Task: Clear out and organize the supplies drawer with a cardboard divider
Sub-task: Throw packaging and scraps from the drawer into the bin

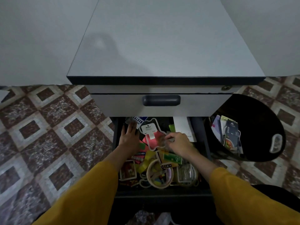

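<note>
Two grips: I am reaching both into the open dark drawer (162,193) of the grey cabinet (162,46), with mustard-yellow sleeves (84,197) covering my forearms.
Left grip (129,135): I am laying it flat on the clutter at the drawer's back left, fingers apart and fairly straight. The fingertips are touching a blue-and-white printed packet (138,121).
Right grip (177,143): I am pinching a small clear plastic piece (163,142) between thumb and fingertips, clamped on it over the middle of the pile. It is too blurred to name further.
Drawer: it is standing pulled out below the closed upper drawer with the dark oval handle (161,100), and supplies are filling it from side to side.
Between my grips: a white bear-shaped card package (150,132) is lying over pink and green sheets.
Back right: a white paper booklet (183,127) is lying just beyond my right grip.
Front: a round wooden hoop (148,172) is resting on coloured bits, with a green packet (172,157) just behind it.
Bin: a round black bin (259,114) is standing on the patterned tiled floor (48,119) just right of the drawer, holding upright packets (230,132).
</note>
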